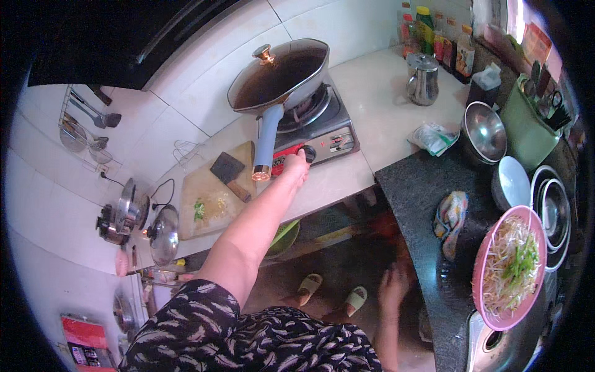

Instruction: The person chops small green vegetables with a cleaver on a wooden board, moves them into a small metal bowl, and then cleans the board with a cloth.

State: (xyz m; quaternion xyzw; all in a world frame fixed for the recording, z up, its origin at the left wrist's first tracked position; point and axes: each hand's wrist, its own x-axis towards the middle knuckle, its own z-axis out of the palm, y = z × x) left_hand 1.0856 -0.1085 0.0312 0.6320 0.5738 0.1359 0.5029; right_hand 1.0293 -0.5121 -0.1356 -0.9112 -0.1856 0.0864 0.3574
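Note:
My left hand [297, 166] grips the black control knob [307, 153] on the front panel of a portable gas stove [345, 132]. On the burner sits a wok-like pan with a blue handle [269, 135], which points towards me over the panel. A glass lid with a copper-coloured knob [264, 53] covers the pan. No flame can be made out. My right hand [394, 281] hangs low beside the dark counter, blurred, and its fingers are hard to make out. Left of the stove, a wooden cutting board [190, 186] bears a cleaver [228, 168] and chopped green and pale bits [200, 209].
A pink basket of bean sprouts and cut greens [509, 272] stands by the sink [479, 344]. Nearby are a cloth [451, 218], a pale bowl [511, 181] and a steel bowl [485, 130]. A metal pot [423, 81] and several bottles [423, 30] stand at the back.

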